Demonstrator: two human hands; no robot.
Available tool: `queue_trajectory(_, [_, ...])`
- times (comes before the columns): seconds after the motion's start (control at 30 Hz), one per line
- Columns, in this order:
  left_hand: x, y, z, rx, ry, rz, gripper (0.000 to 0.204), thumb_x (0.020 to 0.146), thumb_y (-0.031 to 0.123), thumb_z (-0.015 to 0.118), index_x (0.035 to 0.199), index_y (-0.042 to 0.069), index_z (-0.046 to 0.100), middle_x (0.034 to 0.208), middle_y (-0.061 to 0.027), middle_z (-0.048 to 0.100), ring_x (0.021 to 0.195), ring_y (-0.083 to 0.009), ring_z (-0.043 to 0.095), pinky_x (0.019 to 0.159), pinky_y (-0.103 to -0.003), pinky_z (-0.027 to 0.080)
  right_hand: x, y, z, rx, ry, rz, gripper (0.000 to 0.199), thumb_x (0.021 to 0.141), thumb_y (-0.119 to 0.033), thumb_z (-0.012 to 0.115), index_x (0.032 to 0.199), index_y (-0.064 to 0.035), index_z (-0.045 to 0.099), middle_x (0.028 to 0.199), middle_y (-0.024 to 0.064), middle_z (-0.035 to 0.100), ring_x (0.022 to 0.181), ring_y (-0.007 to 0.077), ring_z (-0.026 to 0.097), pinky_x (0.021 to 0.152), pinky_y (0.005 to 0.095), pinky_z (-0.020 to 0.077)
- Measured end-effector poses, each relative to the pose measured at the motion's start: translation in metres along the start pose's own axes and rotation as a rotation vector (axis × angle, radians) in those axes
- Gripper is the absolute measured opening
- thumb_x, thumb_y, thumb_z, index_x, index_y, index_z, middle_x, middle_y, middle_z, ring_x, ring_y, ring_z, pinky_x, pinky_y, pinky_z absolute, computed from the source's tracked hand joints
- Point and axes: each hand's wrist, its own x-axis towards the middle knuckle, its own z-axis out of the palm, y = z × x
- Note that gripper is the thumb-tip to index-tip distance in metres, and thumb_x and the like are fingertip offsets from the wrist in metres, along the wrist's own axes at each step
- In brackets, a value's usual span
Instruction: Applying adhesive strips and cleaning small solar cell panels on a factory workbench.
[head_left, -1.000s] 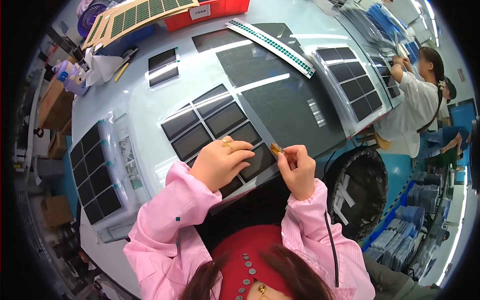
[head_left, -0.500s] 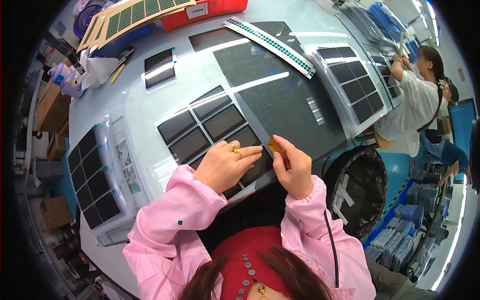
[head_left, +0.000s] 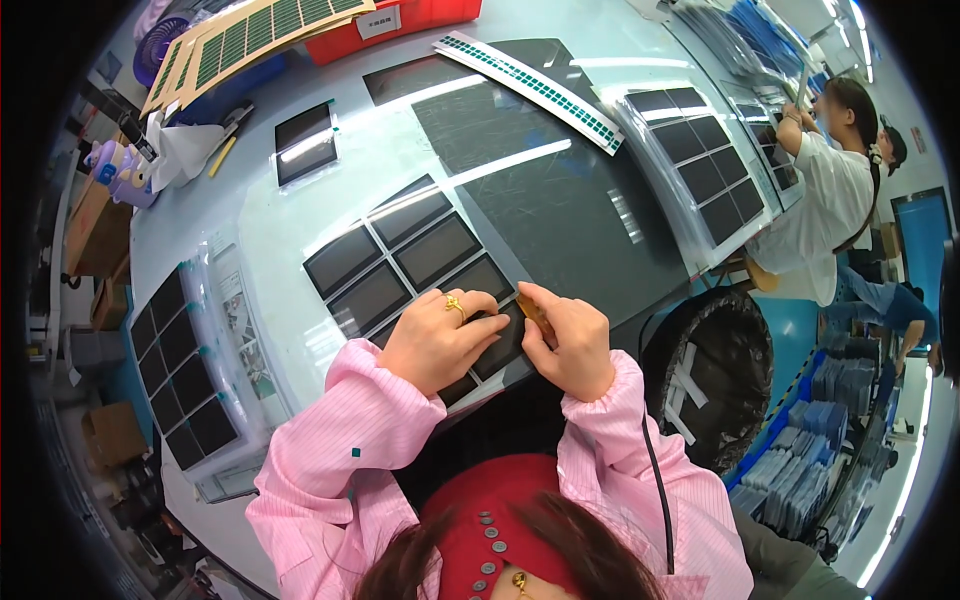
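A small amber-brown flat piece (head_left: 535, 317) is pinched between the thumb and fingers of my right hand (head_left: 575, 345). Its lower edge is close to the near part of a group of dark rectangular panels (head_left: 437, 250), laid in rows on the table with pale gaps between them. Over the same panels, just to the left, is my left hand (head_left: 432, 338), wearing a gold ring. Its fingers are bent and drawn together; whatever may be between them is hidden. Both hands cover part of the nearest panels.
A dark scratched mat (head_left: 560, 215) lies right of the panels, with a strip of green tabs (head_left: 530, 90) across its far end. Panel stacks stand left (head_left: 185, 365) and right (head_left: 700, 165). A black-lined bin (head_left: 725, 340) is beside the table's right edge. A co-worker (head_left: 820, 190) works beyond.
My left hand's fingers, stretched out before, are now bent in. My right hand has shifted slightly left and down with the amber piece, which is now tilted differently.
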Motion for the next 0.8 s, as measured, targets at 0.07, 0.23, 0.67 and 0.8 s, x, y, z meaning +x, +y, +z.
queue_trajectory(0.07, [-0.001, -0.001, 0.000, -0.008, -0.010, -0.002, 0.019, 0.083, 0.010, 0.078, 0.101, 0.010, 0.075, 0.102, -0.0023, 0.069, 0.084, -0.0206, 0.067, 0.071, -0.034, 0.050, 0.002, -0.002, -0.001, 0.007, -0.007, 0.012, 0.042, 0.081, -0.002, 0.072, 0.123, -0.0034, 0.069, 0.066, 0.0054, 0.062, 0.057, 0.0228, 0.061, 0.057, 0.0356, 0.0479])
queue_trajectory(0.23, [-0.002, -0.001, 0.000, -0.020, -0.004, -0.018, 0.022, 0.082, 0.010, 0.080, 0.103, 0.010, 0.075, 0.103, -0.0045, 0.069, 0.085, -0.0229, 0.068, 0.071, -0.035, 0.050, -0.001, 0.001, -0.001, -0.036, -0.057, 0.004, 0.041, 0.081, -0.003, 0.072, 0.122, -0.0043, 0.069, 0.067, 0.0053, 0.061, 0.058, 0.0227, 0.060, 0.058, 0.0352, 0.0470])
queue_trajectory(0.67, [-0.003, -0.002, 0.001, -0.040, 0.002, -0.100, 0.024, 0.082, 0.008, 0.080, 0.104, 0.008, 0.071, 0.107, -0.0074, 0.068, 0.089, -0.0266, 0.068, 0.076, -0.037, 0.054, -0.005, -0.008, -0.010, 0.022, -0.089, 0.020, 0.040, 0.078, 0.001, 0.070, 0.118, -0.0042, 0.071, 0.070, 0.0053, 0.065, 0.054, 0.0222, 0.059, 0.058, 0.0340, 0.0469])
queue_trajectory(0.8, [0.002, -0.001, -0.007, -0.346, -0.085, -0.347, 0.026, 0.085, 0.005, 0.078, 0.109, 0.005, 0.070, 0.108, -0.0101, 0.069, 0.088, -0.0230, 0.068, 0.076, -0.035, 0.054, -0.013, -0.039, -0.021, 0.480, -0.345, -0.080, 0.032, 0.079, -0.005, 0.067, 0.111, -0.0066, 0.069, 0.075, 0.0097, 0.071, 0.061, 0.0290, 0.068, 0.056, 0.0406, 0.0527])
